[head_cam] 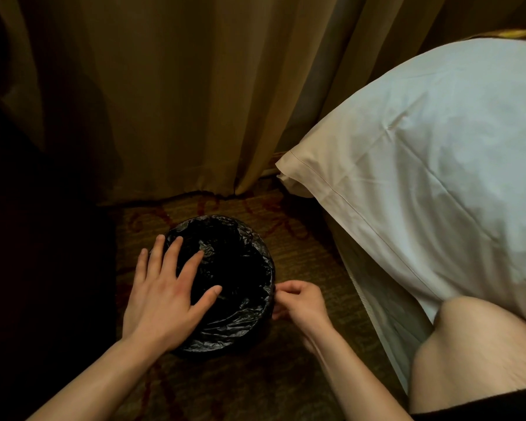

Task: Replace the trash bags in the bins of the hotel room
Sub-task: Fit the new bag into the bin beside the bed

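Lower centre: the left hand [161, 296] spreads straight fingers [172, 253] over the black trash bag [246, 311]; the right hand [301, 305] pinches its edge.

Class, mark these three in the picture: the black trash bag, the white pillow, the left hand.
black trash bag [240, 314], head view, crinkled near inner side.
white pillow [431, 165], head view, middle of its face.
left hand [161, 296], head view, back of the hand.
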A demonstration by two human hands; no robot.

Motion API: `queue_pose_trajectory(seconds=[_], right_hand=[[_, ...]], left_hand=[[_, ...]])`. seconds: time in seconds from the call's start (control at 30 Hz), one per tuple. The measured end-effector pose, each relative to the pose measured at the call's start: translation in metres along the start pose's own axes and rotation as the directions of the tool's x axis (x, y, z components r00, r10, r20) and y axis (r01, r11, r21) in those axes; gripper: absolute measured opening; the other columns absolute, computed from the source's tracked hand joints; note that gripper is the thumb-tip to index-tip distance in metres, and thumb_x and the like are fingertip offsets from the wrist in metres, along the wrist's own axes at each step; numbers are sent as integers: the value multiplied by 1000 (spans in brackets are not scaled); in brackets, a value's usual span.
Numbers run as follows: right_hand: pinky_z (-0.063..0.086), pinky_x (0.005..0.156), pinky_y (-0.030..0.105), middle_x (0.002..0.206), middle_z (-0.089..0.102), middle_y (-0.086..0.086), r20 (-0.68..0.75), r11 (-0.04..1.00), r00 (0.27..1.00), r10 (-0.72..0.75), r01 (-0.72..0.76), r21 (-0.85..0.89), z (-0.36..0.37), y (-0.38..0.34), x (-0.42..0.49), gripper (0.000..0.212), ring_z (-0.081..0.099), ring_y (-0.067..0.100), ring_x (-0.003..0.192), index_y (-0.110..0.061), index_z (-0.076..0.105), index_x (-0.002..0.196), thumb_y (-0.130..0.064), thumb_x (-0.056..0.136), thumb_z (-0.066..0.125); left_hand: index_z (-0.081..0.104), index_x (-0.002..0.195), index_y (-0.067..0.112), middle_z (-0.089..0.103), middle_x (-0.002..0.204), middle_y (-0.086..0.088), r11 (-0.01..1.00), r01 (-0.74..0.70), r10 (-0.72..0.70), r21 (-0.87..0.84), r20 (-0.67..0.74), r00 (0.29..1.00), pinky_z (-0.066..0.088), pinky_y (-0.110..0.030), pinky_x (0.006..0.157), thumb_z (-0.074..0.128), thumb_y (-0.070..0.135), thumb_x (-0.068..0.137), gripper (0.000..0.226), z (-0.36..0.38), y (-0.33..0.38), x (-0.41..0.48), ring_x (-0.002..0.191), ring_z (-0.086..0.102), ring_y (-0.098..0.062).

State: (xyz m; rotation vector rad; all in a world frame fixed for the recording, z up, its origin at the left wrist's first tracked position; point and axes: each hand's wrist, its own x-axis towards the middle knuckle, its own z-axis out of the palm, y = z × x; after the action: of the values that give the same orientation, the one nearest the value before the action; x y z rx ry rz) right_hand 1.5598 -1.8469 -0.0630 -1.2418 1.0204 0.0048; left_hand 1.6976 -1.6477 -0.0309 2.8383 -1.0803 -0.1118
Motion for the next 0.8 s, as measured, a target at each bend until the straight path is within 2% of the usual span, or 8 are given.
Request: queue_pose_trajectory(seconds=[0.1, 0.2, 0.33, 0.5, 0.57, 0.63, 0.7, 0.8], right_hand=[[56, 57, 24, 78, 73, 10, 9, 996, 1000, -26, 26, -87, -4, -4, 2, 16, 67, 14, 62, -5, 73, 94, -2, 91, 58], [59, 67, 30, 86, 77, 13, 21, 999, 1000, -14, 15, -50, -6, -3, 4, 19, 72, 23, 76, -6, 76, 89, 0, 89, 58], [54, 58, 29, 76, 70, 11, 51, 964, 991, 127, -135, 229, -5, 3, 8, 19, 60, 16, 61, -4, 71, 87, 4, 89, 54], [49, 44, 24, 73, 62, 6, 192, 787, 936, 294, -351, 507, -6, 8, 11, 23, 53, 10, 48, -7, 66, 91, 5, 88, 47], [52, 49, 27, 75, 62, 8, 153, 852, 960, 235, -279, 442, -6, 7, 8, 19, 56, 13, 55, -6, 66, 92, 5, 90, 50], [51, 52, 28, 76, 67, 6, 16, 975, 996, 90, -92, 205, -6, 4, 1, 15, 61, 14, 61, -7, 67, 90, 1, 91, 55], [52, 55, 26, 78, 72, 4, -68, 999, 996, -50, 51, 7, -4, 4, -3, 12, 66, 14, 66, -10, 70, 90, -2, 89, 62], [57, 62, 26, 89, 76, 9, -107, 994, 988, -108, 108, -7, -1, 11, -5, 9, 71, 19, 77, -12, 71, 92, -5, 89, 67]], left_hand=[[50, 142, 26, 32, 157, -16, 1000, -3, 3, -8, -9, 1000, 9, -53, 121, 22, 75, 88, 79, 0, 0, 0, 151, 10, -34], [50, 142, 26, 32, 157, -16, 1000, -5, 4, -10, -18, 1000, 8, -53, 121, 23, 75, 88, 78, 1, -1, 0, 152, 9, -33], [50, 143, 25, 31, 158, -15, 1000, 0, 0, -16, -20, 1000, 7, -52, 122, 22, 75, 88, 79, 1, -1, 0, 152, 8, -32], [49, 143, 25, 31, 158, -15, 1000, -3, 3, -21, -24, 1000, 7, -52, 122, 22, 75, 89, 78, 2, -2, 0, 152, 7, -32], [50, 143, 25, 31, 158, -15, 1000, -3, 3, -16, -22, 1000, 8, -53, 122, 22, 74, 90, 77, 2, -2, 0, 152, 8, -32], [50, 142, 25, 32, 157, -16, 1000, -2, 2, -7, -18, 1000, 9, -53, 121, 23, 74, 90, 76, 2, -2, 0, 152, 9, -33], [50, 142, 25, 32, 157, -15, 1000, -1, 1, -1, -12, 1000, 9, -54, 121, 23, 74, 90, 76, 2, -1, 1, 152, 9, -33], [51, 141, 24, 33, 157, -16, 1000, 0, -1, -11, -16, 1000, 10, -55, 121, 24, 73, 89, 76, 2, 0, 1, 151, 10, -34]])
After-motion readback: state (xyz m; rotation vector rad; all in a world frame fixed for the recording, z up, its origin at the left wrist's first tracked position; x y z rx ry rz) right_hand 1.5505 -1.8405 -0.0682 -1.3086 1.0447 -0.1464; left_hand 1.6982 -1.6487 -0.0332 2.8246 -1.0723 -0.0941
